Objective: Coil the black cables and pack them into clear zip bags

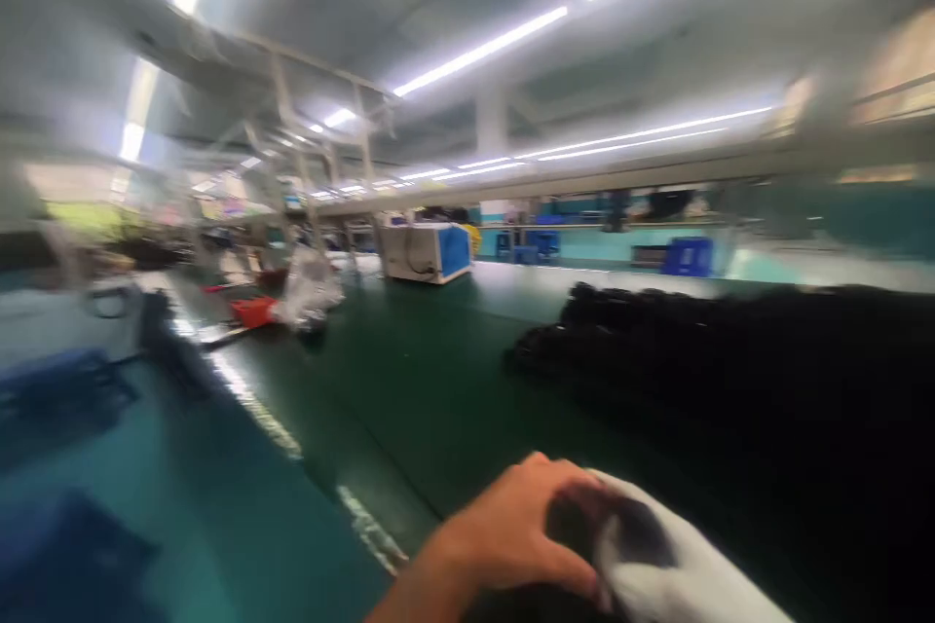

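Note:
My left hand (504, 531) reaches in from the bottom edge, fingers and thumb curved like a C. Its fingertips close on the near end of a white item (701, 565) with a dark patch, blurred and cut off by the bottom edge; I cannot make out what it is. Beyond it to the right, a large heap of black material (730, 360) covers much of the dark green table (409, 370). I do not see my right hand.
Farther along the table stand a white and blue box (428, 253), a clear plastic bag (311, 287) and a red container (253, 311). Blurred blue items (65, 389) lie at the left. Blue crates (688, 256) are in the background, and a long rail crosses above the table.

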Demonstrator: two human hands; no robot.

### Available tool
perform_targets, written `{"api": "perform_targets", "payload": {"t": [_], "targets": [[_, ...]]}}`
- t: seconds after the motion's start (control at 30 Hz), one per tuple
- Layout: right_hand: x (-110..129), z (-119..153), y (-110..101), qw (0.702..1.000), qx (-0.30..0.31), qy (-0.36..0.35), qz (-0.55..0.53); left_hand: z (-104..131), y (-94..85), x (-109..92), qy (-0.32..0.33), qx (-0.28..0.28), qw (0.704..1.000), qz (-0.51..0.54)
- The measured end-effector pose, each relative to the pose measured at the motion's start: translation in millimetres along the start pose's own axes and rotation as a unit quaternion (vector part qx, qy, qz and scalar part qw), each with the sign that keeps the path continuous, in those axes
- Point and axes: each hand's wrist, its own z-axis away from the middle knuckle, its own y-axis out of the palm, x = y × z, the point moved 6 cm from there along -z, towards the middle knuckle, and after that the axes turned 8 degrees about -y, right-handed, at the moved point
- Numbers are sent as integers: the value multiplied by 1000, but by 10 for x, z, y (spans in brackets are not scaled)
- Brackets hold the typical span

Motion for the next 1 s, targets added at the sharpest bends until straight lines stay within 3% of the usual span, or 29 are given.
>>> {"api": "perform_targets", "payload": {"t": [0.1,0.2,0.3,0.47,0.5,0.57,0.67,0.73,0.83,0.9,1.0], "targets": [[158,38,4,998,29,42,34,-74,1,84,-42,36,998,3],[204,-86,63,995,16,20,96,-85,58,87,-61,62,996,-10],[191,-128,47,979,-30,-7,203,-61,124,38,-57,45,996,-50],[186,-41,2,945,-89,19,315,-119,141,22,-54,13,978,-202],[207,-32,19,941,-89,23,326,-153,119,42,-56,24,972,-227],[295,-31,72,931,-85,15,354,-223,94,126,-72,97,966,-228],[512,-35,131,912,-104,-31,394,-292,62,253,-98,193,968,-125],[626,-19,144,929,-108,-58,349,-326,19,305,-99,159,978,-90],[611,25,225,996,1,-36,84,-281,56,358,-111,112,983,-97],[603,80,279,991,74,-27,-104,-195,134,352,-136,136,981,-27],[626,115,266,967,104,-79,-218,-93,135,224,-135,124,967,177]]}}
